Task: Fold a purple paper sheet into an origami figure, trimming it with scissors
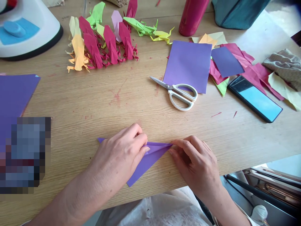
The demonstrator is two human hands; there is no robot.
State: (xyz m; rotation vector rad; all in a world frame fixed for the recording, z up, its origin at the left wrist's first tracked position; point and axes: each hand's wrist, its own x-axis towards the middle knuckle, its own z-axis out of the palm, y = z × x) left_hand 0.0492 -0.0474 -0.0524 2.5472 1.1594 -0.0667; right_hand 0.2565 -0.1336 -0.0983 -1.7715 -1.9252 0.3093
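Observation:
A folded sheet of purple origami paper (pixel 143 168) lies on the table near its front edge, shaped into a triangle with a narrow fold along its far side. My left hand (pixel 127 147) rests over the middle of it, fingers curled and thumb pinching the folded strip. At the sharp right corner, my right hand (pixel 195 157) grips the tip between thumb and forefinger. The paper's left corner pokes out beyond my left hand, whose palm hides part of the sheet.
White-handled scissors (pixel 182 95) lie partly over a purple square sheet (pixel 188 62). Folded paper insects (pixel 110 44) stand at the back. A phone (pixel 255 99) and paper scraps (pixel 237 56) are at right, a purple stack (pixel 16 91) at left. A magenta bottle (pixel 192 15) stands behind.

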